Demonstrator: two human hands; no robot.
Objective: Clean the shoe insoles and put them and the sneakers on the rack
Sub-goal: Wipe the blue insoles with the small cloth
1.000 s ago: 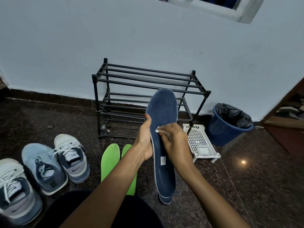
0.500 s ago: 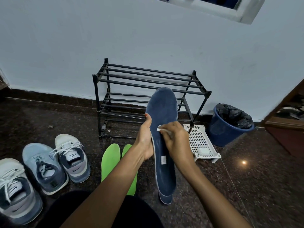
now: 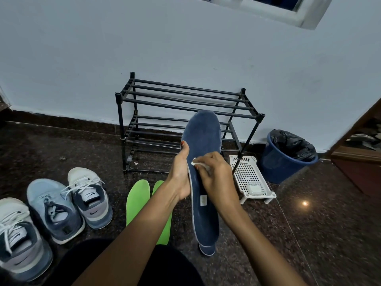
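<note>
Dark granite floor [image 3: 309, 234], rack [image 3: 185, 96] at the wall — left hand [image 3: 181, 174] grips the blue insole [image 3: 203, 137] upright, right hand [image 3: 218, 178] pinches a white wipe [image 3: 201, 164] on it. Wiping step in hand; next, likely the heel end.

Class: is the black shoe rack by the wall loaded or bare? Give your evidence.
Bare, as far as visible: the rack has nothing on its bars; the sneakers and green insoles lie on the floor in front.

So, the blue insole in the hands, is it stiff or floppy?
Probably fairly stiff: the blue insole stands upright above the left hand without drooping. Likely light: it is thin, and one side grip steadies it.
</note>
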